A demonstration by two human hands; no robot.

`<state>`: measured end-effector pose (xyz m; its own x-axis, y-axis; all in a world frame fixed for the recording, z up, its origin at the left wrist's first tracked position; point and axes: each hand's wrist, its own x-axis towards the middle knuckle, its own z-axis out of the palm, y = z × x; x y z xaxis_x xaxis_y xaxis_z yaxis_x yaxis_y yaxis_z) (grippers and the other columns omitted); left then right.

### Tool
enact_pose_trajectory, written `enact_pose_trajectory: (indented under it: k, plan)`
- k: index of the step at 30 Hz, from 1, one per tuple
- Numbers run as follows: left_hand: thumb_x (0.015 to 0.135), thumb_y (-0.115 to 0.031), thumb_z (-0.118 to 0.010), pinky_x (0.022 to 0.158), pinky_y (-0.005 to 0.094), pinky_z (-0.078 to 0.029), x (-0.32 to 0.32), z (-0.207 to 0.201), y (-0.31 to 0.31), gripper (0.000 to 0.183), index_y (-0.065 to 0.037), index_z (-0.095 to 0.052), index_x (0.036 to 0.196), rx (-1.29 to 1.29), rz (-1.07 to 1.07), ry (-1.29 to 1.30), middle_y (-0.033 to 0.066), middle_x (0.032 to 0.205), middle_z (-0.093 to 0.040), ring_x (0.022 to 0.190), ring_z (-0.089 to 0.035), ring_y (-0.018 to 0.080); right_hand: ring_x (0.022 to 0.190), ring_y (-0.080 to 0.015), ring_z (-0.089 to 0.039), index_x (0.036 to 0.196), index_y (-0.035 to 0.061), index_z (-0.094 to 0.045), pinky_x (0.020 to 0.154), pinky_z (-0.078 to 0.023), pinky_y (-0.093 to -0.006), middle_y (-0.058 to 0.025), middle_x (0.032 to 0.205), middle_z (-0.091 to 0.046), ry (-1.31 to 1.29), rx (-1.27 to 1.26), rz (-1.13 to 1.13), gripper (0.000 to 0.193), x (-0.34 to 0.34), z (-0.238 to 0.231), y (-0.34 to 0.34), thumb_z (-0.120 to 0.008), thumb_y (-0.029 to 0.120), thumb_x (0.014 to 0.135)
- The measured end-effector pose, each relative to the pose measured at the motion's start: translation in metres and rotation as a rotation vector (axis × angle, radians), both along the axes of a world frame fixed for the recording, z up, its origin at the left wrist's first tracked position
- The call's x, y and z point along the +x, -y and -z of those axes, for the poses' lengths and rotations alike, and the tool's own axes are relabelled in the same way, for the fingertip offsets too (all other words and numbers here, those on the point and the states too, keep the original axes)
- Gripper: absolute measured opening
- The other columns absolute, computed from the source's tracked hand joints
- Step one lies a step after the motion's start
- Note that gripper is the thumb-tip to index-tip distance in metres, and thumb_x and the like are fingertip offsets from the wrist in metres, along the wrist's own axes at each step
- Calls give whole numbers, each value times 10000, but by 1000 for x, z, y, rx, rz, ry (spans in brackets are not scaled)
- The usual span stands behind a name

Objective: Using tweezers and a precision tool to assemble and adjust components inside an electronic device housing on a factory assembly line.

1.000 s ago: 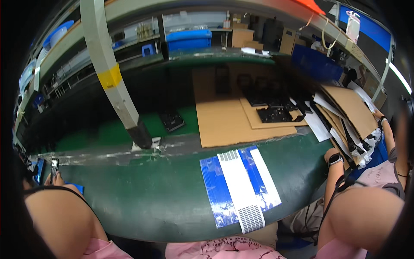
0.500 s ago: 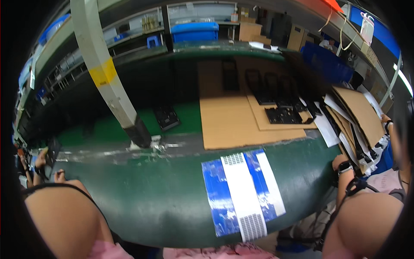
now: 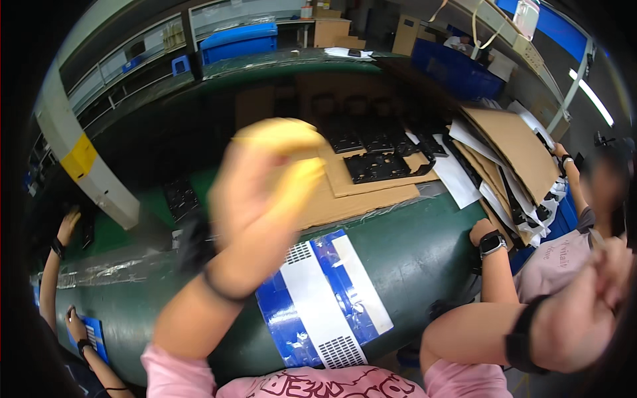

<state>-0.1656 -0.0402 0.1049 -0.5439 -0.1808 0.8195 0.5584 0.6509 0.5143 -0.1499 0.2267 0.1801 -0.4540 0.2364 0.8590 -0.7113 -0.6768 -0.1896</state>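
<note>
My left hand [image 3: 262, 182] is raised above the green belt [image 3: 424, 252], smeared by motion. Yellow covers sit on its fingertips; finger and thumb are spread with a gap between, and nothing shows in them. Far to the right, my right hand [image 3: 587, 312] is lifted near the picture's rim, blurred, its fingers bent; whether they hold anything I cannot make out. Just below my left hand lies a blue sheet with a white strip [image 3: 325, 305]. Behind it, black plastic frames [image 3: 378, 167] rest on brown cardboard [image 3: 358, 199].
At right, a person's hand [image 3: 484, 232] wearing a watch is beside a stack of cardboard and paper [image 3: 511, 152]. Another person's hands [image 3: 76, 325] are at the left, one at a blue item. A post [image 3: 89, 166] stands left; a black part [image 3: 180, 198] lies near it.
Both my hands have come up: the left swung inward over the belt, the right out to the far right. The view has shifted, and a person at the left now reaches in further.
</note>
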Motion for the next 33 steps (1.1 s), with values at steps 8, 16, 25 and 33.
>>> enact_pose_trajectory:
  k: [8,16,25,33]
  plan:
    - [727,-226,-635,764,418,-425,-199,140,-20,318,-24,-560,961,-423,-253,720,163,950,-583,927,-540,303,562,-107,-449,702,-45,-612,501,-329,-198,-149,743,-607,568,361,211,647,-57,91,61,-244,439,924]
    - [625,-129,-672,634,348,-458,-163,108,-2,203,13,-612,758,-313,84,1089,163,735,-617,733,-603,269,634,-136,-561,810,-68,-605,582,-463,-225,-164,821,-611,980,627,-324,346,-10,171,52,-463,240,879]
    - [721,-184,-617,715,418,-454,-163,148,-2,262,39,-582,855,-290,-110,724,258,844,-580,803,-571,380,740,-196,-603,976,-90,-555,669,-506,-284,-153,865,-605,941,640,-529,216,-9,188,80,-522,72,836]
    - [767,-3,-547,689,296,-476,-15,67,77,246,51,-475,996,934,565,576,106,901,-559,773,-577,170,566,-163,-598,848,-20,-518,486,-480,-232,-154,714,-609,920,778,-590,91,-48,172,117,-559,33,786]
